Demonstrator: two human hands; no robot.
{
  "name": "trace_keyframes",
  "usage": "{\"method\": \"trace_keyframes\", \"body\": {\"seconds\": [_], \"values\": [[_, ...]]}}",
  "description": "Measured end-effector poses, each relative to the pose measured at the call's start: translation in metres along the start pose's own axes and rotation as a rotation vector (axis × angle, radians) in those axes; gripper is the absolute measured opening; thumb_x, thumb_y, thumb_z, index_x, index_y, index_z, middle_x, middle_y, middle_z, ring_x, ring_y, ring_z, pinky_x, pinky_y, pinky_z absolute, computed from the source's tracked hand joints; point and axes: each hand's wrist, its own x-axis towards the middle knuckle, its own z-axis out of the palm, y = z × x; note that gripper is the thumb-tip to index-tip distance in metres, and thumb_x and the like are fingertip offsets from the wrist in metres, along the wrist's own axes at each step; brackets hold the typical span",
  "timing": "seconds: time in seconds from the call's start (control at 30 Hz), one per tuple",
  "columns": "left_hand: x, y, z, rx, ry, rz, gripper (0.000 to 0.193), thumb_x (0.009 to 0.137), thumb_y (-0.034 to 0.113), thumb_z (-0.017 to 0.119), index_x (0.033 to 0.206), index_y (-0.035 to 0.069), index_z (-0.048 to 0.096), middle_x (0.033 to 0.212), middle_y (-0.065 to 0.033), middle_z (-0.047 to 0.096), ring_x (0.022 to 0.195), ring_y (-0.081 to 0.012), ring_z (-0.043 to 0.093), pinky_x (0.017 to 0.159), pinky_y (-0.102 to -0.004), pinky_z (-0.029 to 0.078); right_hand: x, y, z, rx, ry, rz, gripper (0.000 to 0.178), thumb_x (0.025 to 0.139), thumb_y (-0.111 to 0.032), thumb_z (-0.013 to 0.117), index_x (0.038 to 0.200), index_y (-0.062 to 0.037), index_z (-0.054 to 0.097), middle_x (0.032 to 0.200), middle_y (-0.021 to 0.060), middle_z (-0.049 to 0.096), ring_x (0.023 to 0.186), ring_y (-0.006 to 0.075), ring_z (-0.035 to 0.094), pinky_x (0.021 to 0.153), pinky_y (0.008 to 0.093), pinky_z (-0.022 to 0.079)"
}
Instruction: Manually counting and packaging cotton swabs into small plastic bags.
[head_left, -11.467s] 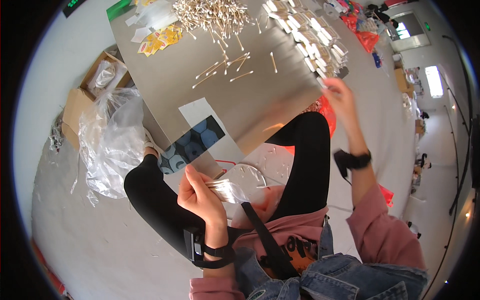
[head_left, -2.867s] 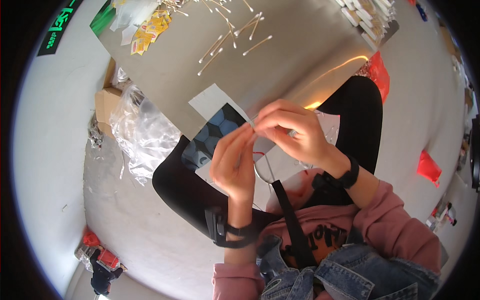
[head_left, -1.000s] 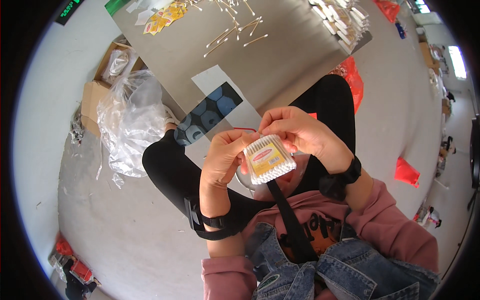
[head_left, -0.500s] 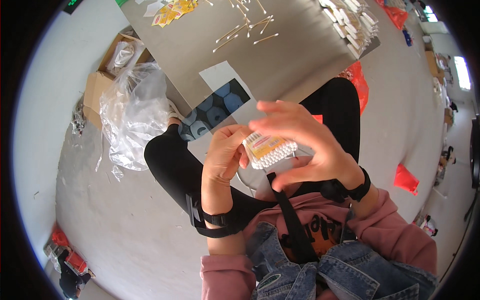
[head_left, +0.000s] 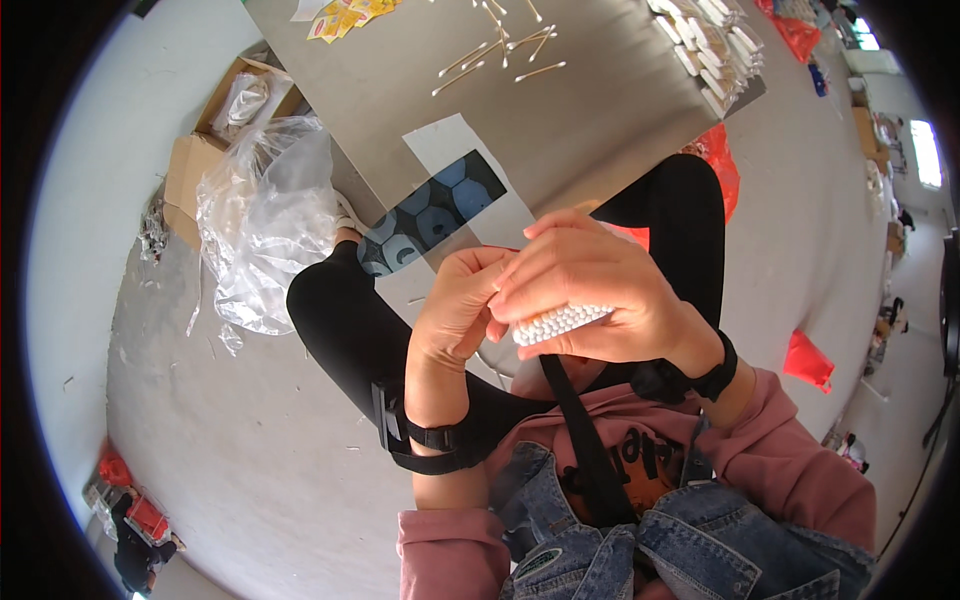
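Right hand: the right hand (head_left: 590,295) curls over a packed bundle of cotton swabs (head_left: 560,322), gripping it above the lap.
Left hand: the left hand (head_left: 455,310) pinches the bundle's near end.
Done: stacked packs (head_left: 715,50) line the board's (head_left: 600,110) far edge.
Left: loose swabs (head_left: 500,45) lie unbundled there.

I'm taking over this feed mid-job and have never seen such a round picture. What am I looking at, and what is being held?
There is no machine here: a person works with bare hands. The single picture comes from a wide fisheye camera on the person's head, looking down, so straight edges bend. The right hand has a grip on a packed bundle of cotton swabs, white tips showing; the left hand touches it from the side. Beyond the knees lies a grey board with loose cotton swabs and stacked small packs. A clear plastic bag and cardboard box sit at the left.
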Motion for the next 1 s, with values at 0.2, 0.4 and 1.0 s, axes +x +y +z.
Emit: {"method": "trace_keyframes", "body": {"seconds": [0.2, 0.4, 1.0], "values": [[-0.002, 0.005, 0.004, 0.047, 0.023, -0.007, 0.021, 0.089, 0.014, 0.066, 0.085, -0.007, 0.067, 0.066, -0.0074, 0.064, 0.045, -0.0103, 0.057, 0.033, -0.0188, 0.04, 0.0, -0.004, -0.009, 0.102, -0.049, 0.059, 0.033, 0.073, -0.014, 0.084, 0.104, -0.01, 0.075, 0.105, 0.0029, 0.074, 0.1, 0.018, 0.069, 0.1, 0.0421, 0.044], [-0.001, 0.005, 0.006, 0.008, 0.028, -0.048, 0.022, 0.088, 0.014, 0.065, 0.085, -0.008, 0.067, 0.067, -0.0085, 0.064, 0.046, -0.0114, 0.059, 0.032, -0.0187, 0.04, -0.001, -0.001, -0.006, 0.071, -0.017, -0.011, 0.033, 0.073, -0.014, 0.084, 0.105, -0.0094, 0.075, 0.104, 0.0039, 0.075, 0.1, 0.0186, 0.069, 0.098, 0.0419, 0.045], [0.001, 0.001, 0.003, -0.042, 0.07, 0.018, 0.023, 0.092, 0.015, 0.064, 0.089, -0.007, 0.068, 0.068, -0.0076, 0.064, 0.043, -0.0101, 0.055, 0.037, -0.0204, 0.042, -0.004, 0.006, 0.002, -0.069, 0.011, -0.068, 0.038, 0.072, -0.014, 0.084, 0.108, -0.0092, 0.073, 0.105, 0.0026, 0.073, 0.101, 0.02, 0.068, 0.097, 0.0408, 0.046]]}}
